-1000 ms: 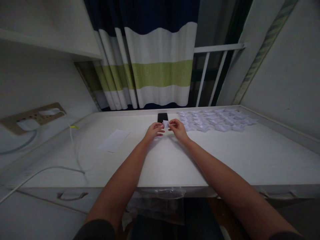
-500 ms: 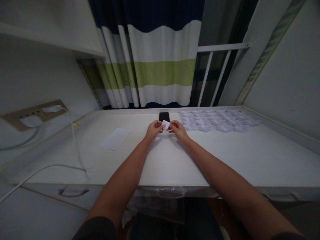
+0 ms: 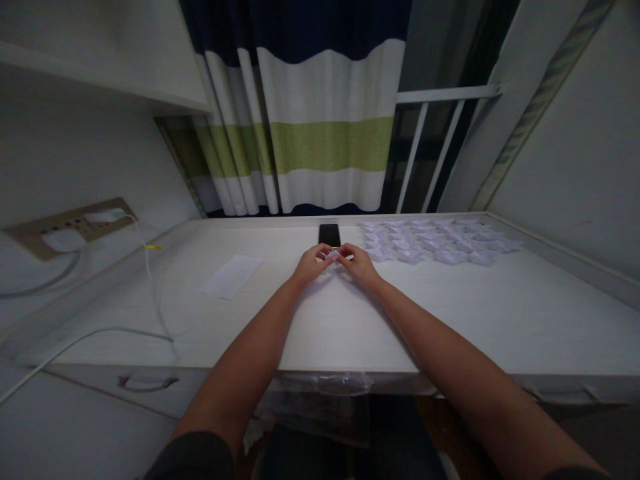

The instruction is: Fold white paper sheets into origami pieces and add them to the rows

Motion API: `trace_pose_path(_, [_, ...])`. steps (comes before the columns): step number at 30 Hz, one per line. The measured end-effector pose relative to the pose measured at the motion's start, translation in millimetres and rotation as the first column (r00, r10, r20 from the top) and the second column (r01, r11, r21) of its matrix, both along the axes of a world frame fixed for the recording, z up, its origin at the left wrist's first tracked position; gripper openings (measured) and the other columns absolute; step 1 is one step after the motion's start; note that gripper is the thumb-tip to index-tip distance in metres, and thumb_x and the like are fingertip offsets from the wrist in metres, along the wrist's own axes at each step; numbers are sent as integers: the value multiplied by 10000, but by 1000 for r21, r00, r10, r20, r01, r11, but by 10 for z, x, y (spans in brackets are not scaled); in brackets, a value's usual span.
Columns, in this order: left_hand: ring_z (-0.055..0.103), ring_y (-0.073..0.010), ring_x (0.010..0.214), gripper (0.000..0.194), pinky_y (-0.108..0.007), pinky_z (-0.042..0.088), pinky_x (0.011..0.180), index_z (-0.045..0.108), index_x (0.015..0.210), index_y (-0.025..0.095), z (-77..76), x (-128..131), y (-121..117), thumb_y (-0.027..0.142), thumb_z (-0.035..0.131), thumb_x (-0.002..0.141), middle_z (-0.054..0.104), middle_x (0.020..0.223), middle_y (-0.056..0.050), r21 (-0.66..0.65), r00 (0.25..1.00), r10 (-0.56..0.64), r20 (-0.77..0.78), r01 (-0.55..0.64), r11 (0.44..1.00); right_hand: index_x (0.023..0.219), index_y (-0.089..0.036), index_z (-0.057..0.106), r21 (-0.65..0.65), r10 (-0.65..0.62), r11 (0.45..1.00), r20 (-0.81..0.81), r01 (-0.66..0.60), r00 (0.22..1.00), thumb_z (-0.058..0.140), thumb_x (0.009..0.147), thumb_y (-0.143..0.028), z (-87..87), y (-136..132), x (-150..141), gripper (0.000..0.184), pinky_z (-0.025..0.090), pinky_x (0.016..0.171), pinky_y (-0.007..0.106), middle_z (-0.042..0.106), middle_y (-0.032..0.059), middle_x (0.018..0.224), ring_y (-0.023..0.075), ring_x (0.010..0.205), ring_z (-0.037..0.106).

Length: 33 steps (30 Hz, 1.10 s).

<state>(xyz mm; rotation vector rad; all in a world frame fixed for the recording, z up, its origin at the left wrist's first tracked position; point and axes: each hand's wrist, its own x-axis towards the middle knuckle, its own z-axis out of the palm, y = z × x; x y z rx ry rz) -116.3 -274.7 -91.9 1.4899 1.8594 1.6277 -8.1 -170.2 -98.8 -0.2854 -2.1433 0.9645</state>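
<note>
My left hand (image 3: 311,264) and my right hand (image 3: 357,262) meet over the middle of the white desk (image 3: 325,320). Both pinch a small folded white paper piece (image 3: 333,255) between their fingertips, and the fingers hide most of it. A black phone (image 3: 329,235) lies flat just behind the hands. To the right, several folded white paper pieces (image 3: 440,239) lie in rows on the desk. A flat white paper strip (image 3: 231,277) rests to the left of my left hand.
A striped curtain (image 3: 320,127) hangs behind the desk beside a white rail (image 3: 450,93). A power strip (image 3: 70,225) with white cables (image 3: 150,293) sits at the left wall. Clear plastic (image 3: 320,400) hangs below the desk's front edge, near drawer handles (image 3: 147,383).
The hands have come closer together and lowered the paper piece; it stood up visibly between the fingertips before and is now mostly covered by the fingers.
</note>
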Motion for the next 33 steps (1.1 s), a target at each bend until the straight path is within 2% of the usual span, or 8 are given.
trace_pose_path(8, [547, -113, 613, 264, -203, 459, 473, 573, 848, 168, -25, -38, 8, 373, 574, 682, 570, 742, -16, -50, 1000, -15, 3, 15, 999, 701, -158, 563, 181, -120, 977, 37, 111, 992, 546, 709, -275, 65, -52, 43, 118, 372, 582, 241, 571, 16, 688, 115, 588, 465])
trace_pose_path(16, [558, -113, 624, 237, -198, 472, 469, 572, 803, 164, -18, -29, 3, 364, 576, 676, 574, 776, -20, -24, 999, -14, 38, 15, 1000, 733, -167, 534, 185, -83, 980, 39, 74, 996, 504, 721, -263, 93, -72, 74, 102, 356, 561, 231, 559, -1, 682, 108, 572, 461])
trace_pose_path(20, [554, -109, 625, 228, -211, 490, 481, 563, 774, 161, 19, -24, 1, 358, 586, 661, 558, 774, -11, 21, 992, -7, 122, 4, 1000, 732, -175, 515, 101, -70, 992, -9, 71, 997, 506, 717, -273, 72, -38, 54, 100, 363, 543, 228, 554, -6, 689, 105, 562, 470])
trace_pose_path(25, [552, -106, 617, 238, -228, 505, 496, 545, 748, 155, 88, -7, -11, 348, 619, 631, 528, 714, 4, 89, 962, 27, 272, -53, 995, 729, -183, 489, -80, -37, 996, -118, 27, 992, 512, 710, -322, 79, -17, 34, 141, 398, 539, 222, 539, -5, 707, 104, 593, 492])
trace_pose_path(29, [555, -96, 608, 246, -235, 510, 507, 538, 749, 155, 117, -2, -26, 346, 632, 625, 529, 725, 7, 138, 934, 33, 357, -88, 986, 746, -198, 462, -252, -16, 967, -149, -22, 989, 525, 686, -363, 67, -9, 11, 186, 403, 465, 208, 509, -23, 687, 97, 558, 487])
trace_pose_path(33, [567, -93, 607, 252, -247, 516, 539, 533, 749, 154, 123, -12, -24, 346, 639, 624, 547, 735, 6, 179, 898, 25, 440, -115, 977, 745, -213, 436, -362, 0, 929, -200, -74, 980, 537, 670, -414, 45, 20, -21, 237, 417, 448, 201, 493, -46, 642, 95, 551, 513])
